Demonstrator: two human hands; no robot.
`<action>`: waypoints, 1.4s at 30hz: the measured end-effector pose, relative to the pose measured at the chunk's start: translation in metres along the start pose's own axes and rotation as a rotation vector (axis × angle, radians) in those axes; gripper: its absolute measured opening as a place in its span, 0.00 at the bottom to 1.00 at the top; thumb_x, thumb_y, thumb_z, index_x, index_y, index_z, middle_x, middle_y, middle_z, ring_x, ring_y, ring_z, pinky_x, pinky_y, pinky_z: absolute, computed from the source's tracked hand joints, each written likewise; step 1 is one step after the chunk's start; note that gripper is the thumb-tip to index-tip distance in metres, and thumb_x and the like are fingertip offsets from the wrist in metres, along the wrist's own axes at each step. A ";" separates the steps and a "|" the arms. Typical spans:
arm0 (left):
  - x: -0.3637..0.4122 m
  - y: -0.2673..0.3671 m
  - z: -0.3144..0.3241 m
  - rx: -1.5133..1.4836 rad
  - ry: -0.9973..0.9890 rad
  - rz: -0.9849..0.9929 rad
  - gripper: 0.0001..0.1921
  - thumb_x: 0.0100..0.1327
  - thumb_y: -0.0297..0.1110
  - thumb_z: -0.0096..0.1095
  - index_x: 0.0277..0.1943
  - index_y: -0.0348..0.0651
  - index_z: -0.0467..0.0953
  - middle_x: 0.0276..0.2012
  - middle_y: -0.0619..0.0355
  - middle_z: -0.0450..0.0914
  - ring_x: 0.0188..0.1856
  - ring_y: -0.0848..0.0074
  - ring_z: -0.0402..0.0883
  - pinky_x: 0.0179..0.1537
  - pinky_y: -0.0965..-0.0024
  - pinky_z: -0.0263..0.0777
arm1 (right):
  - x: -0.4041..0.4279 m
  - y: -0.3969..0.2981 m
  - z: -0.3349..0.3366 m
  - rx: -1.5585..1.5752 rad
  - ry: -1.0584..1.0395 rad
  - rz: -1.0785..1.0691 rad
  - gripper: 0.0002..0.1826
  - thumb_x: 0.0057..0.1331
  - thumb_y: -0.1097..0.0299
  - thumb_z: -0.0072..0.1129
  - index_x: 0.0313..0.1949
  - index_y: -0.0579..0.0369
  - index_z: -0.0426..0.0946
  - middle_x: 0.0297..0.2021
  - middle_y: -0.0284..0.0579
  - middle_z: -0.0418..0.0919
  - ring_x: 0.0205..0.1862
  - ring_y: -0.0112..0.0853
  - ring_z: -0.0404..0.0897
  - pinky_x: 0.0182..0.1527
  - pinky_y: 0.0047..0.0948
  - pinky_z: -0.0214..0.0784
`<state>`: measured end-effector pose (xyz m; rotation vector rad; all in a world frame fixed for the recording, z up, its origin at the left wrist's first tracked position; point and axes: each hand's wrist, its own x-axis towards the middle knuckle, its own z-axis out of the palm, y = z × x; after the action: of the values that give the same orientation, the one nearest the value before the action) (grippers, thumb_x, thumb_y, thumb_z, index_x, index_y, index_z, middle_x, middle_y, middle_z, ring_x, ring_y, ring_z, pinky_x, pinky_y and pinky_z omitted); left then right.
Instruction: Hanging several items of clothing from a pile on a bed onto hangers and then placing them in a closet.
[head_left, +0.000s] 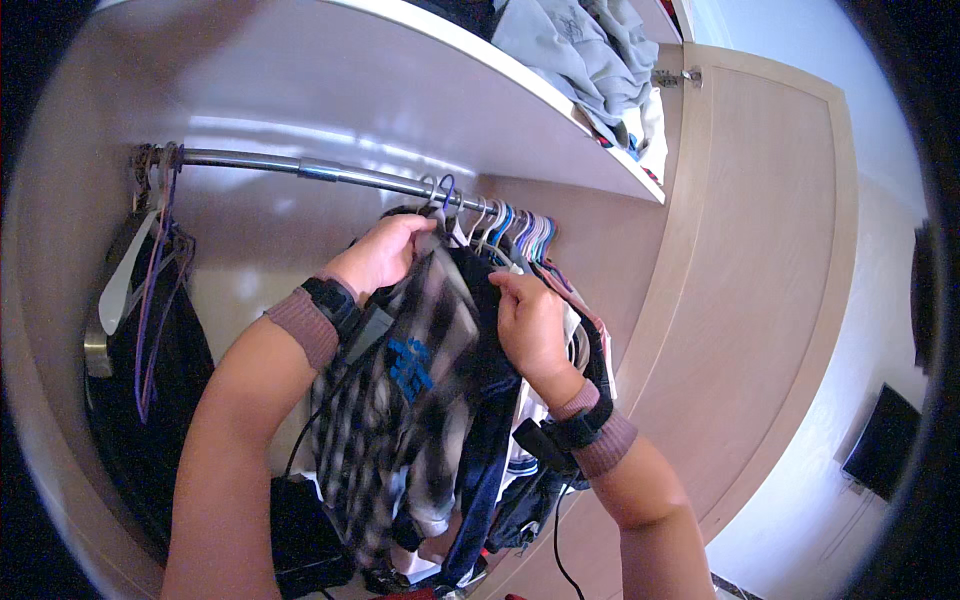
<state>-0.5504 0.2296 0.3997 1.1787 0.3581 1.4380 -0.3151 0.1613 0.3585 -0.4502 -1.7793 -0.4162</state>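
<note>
A black, grey and white plaid shirt with blue lettering on its front hangs from the closet rod, its cloth blurred. My left hand grips this shirt near its collar, just under the hanger hooks. Beside it hangs a dark navy garment. My right hand is closed at the shoulder of that dark garment, thumb toward the plaid shirt; the cloth inside the fist is mostly hidden. A purple hanger hook loops over the rod above both hands.
The metal rod carries several packed hangers on the right and a white hanger beside dark clothing on the left. A shelf above holds folded grey cloth. The wooden door stands open at right. Cables hang from both wrist straps.
</note>
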 end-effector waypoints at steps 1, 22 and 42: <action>0.000 -0.003 -0.003 0.032 0.017 0.006 0.09 0.66 0.32 0.55 0.43 0.38 0.78 0.39 0.52 0.82 0.41 0.64 0.81 0.47 0.57 0.76 | -0.005 0.002 0.003 0.010 -0.008 0.023 0.10 0.60 0.80 0.51 0.38 0.62 0.81 0.34 0.60 0.81 0.37 0.54 0.80 0.44 0.45 0.73; 0.005 -0.049 0.001 1.126 0.285 0.389 0.56 0.55 0.52 0.70 0.73 0.29 0.40 0.74 0.32 0.37 0.77 0.52 0.37 0.74 0.62 0.39 | -0.044 -0.005 -0.024 -0.041 -0.111 -0.019 0.14 0.56 0.73 0.60 0.44 0.60 0.79 0.48 0.57 0.77 0.49 0.51 0.76 0.53 0.46 0.68; -0.115 -0.155 0.102 0.851 -0.046 0.699 0.44 0.61 0.24 0.59 0.75 0.34 0.41 0.76 0.46 0.39 0.78 0.64 0.33 0.74 0.60 0.28 | -0.208 -0.003 -0.183 -0.135 -0.140 0.449 0.13 0.55 0.76 0.62 0.41 0.58 0.80 0.54 0.59 0.70 0.54 0.52 0.73 0.55 0.45 0.68</action>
<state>-0.4033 0.1297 0.2734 2.1706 0.5913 1.9183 -0.1165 0.0495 0.2008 -0.9702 -1.7253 -0.1899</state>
